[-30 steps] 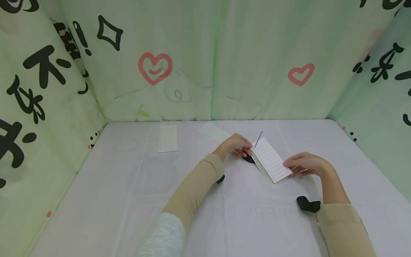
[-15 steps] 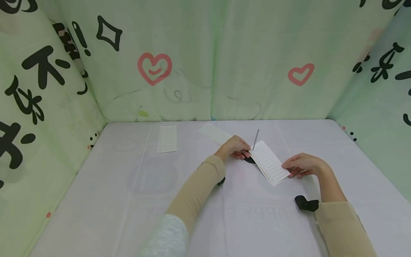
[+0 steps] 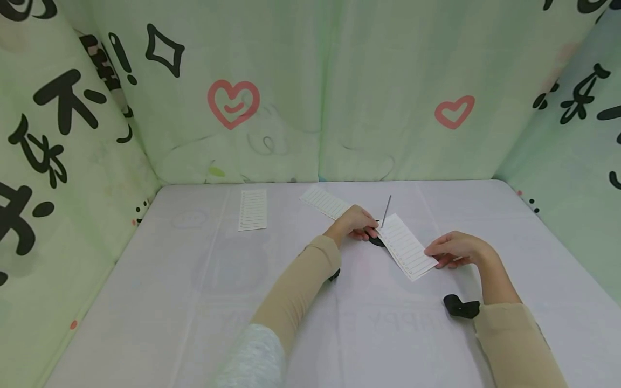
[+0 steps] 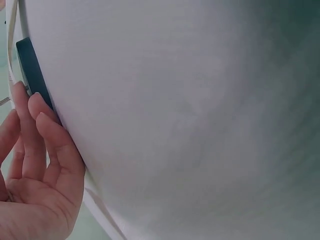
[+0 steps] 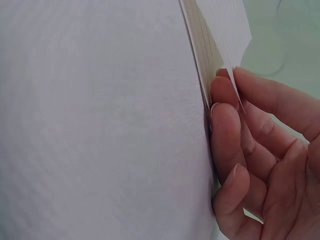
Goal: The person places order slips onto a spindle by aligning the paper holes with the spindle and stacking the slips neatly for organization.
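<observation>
Several lined paper slips (image 3: 406, 247) form a stack, tilted on the table in front of me to the right. A thin metal rod (image 3: 386, 211) rises at the slips' upper left corner, with a black round base (image 3: 377, 242) partly under them, like a bill spike. My left hand (image 3: 356, 222) pinches that corner beside the rod; in the left wrist view its other fingertips lie against the black base (image 4: 34, 70). At the lower right corner my right hand (image 3: 458, 249) pinches the top slip (image 5: 227, 42) between thumb and finger, slightly lifted from those below.
One lined slip (image 3: 253, 210) lies flat at the back left of the white table (image 3: 233, 280). Another slip (image 3: 325, 202) lies behind my left hand, partly covered by it. A pale green printed curtain (image 3: 388, 91) encloses the back and sides.
The slips' lower end has dropped a little toward the table, and the gap between their layers has narrowed. The rod leans slightly further left. Both hands have shifted only slightly.
</observation>
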### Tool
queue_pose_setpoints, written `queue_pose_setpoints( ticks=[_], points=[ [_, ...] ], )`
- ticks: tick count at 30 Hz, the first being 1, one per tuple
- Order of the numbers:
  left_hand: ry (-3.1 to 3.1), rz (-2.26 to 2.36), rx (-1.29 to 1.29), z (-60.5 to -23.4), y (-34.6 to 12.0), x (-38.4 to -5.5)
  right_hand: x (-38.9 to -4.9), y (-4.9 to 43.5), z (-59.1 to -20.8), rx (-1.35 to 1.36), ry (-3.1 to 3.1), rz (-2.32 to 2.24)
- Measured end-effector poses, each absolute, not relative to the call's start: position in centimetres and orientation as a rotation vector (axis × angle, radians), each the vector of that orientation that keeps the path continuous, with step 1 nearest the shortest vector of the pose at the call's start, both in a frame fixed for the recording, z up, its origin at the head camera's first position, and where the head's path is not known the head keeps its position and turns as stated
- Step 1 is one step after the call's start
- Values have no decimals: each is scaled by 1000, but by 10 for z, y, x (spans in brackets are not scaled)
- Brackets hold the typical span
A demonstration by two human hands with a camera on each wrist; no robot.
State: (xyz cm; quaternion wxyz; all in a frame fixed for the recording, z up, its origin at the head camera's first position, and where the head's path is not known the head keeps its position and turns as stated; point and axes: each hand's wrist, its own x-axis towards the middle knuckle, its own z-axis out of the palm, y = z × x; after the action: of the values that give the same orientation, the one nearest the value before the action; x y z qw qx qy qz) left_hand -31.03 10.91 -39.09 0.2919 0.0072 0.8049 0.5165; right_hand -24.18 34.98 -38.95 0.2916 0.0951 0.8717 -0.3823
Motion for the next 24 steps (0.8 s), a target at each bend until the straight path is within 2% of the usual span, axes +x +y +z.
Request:
queue_pose_setpoints(
  ticks=[6,10,17,24],
  points=[
    [2163,1367,54,-389,103,-316,-242,349,-389,251,2316,-1031],
    [2369,1274,201,-390,92,-328,-241,348,-389,243,2312,-1034],
    [2917,751,342,-385,62,-344,-241,348,-388,240,2317,-1029],
    [3054,327,331,-395,34,-353,-240,347,-386,221,2312,-1024]
  ],
)
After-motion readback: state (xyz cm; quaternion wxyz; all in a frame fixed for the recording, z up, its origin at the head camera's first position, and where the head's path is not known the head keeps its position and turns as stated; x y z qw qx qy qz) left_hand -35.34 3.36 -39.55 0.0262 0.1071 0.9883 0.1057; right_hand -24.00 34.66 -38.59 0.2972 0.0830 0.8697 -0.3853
